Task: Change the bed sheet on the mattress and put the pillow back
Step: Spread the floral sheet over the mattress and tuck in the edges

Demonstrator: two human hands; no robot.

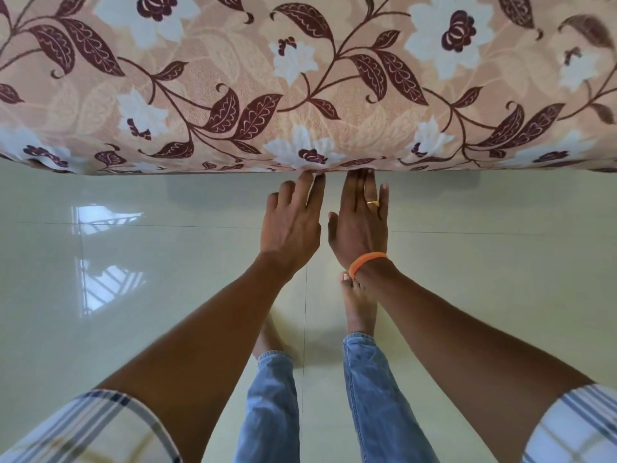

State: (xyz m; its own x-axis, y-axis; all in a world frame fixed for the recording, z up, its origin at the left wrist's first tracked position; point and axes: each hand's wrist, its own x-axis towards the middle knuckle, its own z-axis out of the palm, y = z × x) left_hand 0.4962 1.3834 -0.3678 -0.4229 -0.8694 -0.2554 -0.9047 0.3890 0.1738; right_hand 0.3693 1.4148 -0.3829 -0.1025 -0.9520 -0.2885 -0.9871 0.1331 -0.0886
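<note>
A peach bed sheet (233,71) with white flowers and maroon leaves covers the mattress across the top of the head view. Its lower edge hangs just above the floor. My left hand (293,225) reaches to that edge with straight, spread fingers, the fingertips touching the fabric. My right hand (360,222), with a gold ring and an orange wristband, lies flat beside it, its fingertips slipped under the sheet's edge. Neither hand grips the cloth. No pillow is in view.
A glossy pale tiled floor (133,295) lies below the mattress, with window light reflected at the left. My bare feet (359,305) and blue jeans stand close to the bed, right under my arms.
</note>
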